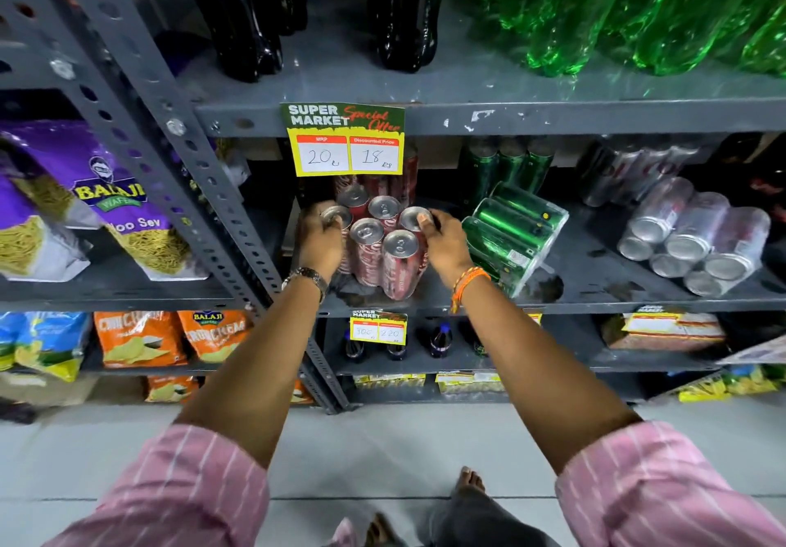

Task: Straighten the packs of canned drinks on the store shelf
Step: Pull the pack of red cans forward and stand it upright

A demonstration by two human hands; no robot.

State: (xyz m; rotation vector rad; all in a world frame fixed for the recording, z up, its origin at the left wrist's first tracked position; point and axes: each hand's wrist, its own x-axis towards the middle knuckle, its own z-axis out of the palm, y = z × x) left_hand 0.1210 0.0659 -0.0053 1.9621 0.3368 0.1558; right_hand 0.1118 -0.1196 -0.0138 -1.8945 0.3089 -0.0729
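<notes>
A shrink-wrapped pack of red cans [385, 244] stands upright on the grey middle shelf [595, 287], turned at an angle to the shelf edge. My left hand [320, 240] grips its left side and my right hand [444, 244] grips its right side, thumb on a can top. To the right, a pack of green cans [512, 232] lies tipped on its side. Further right, a pack of silver cans [697, 240] also lies on its side. More red, green and silver cans stand behind them at the back.
A yellow price tag [346, 151] hangs from the upper shelf edge above the red pack. Cola and green soda bottles [587, 11] stand on the upper shelf. A slotted upright [178, 138] borders the bay on the left, with snack bags [85, 206] beyond it.
</notes>
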